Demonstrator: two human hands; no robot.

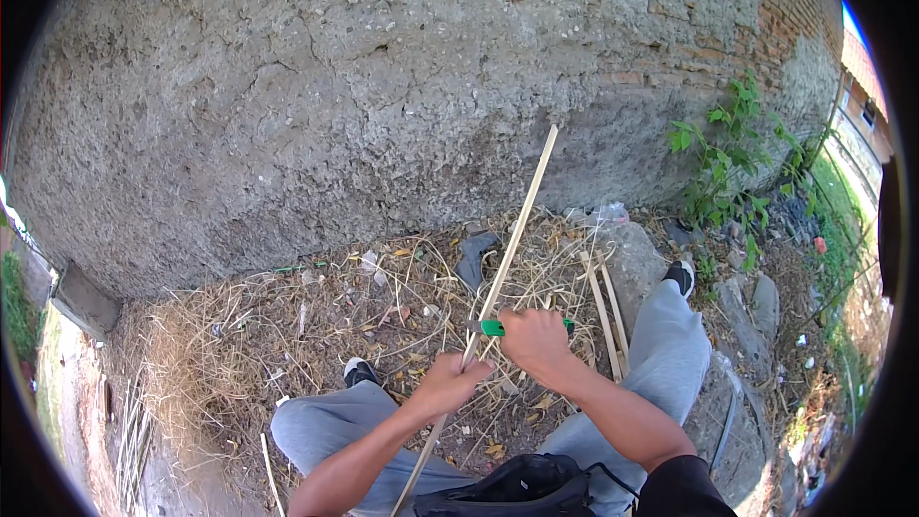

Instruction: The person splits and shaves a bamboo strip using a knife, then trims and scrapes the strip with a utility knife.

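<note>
A long, pale strip that looks like split bamboo [522, 215] slants up and away from me between my knees. My left hand [448, 385] is closed around its lower part. Just above, my right hand [538, 345] grips a green-handled utility knife [492, 327]. The knife's front end lies against the strip, a little beyond my left fingers; its blade is too small to make out clearly. Thin pale shavings [440, 268] litter the ground beneath and around the strip.
A rough, cracked wall [335, 96] rises in front. Beside my right leg, more pale strips [605, 316] lean by a large stone [632, 258]. Other strips [132, 440] lie at the far left. A leafy plant [732, 153] grows at right. A black bag [522, 488] sits at my lap.
</note>
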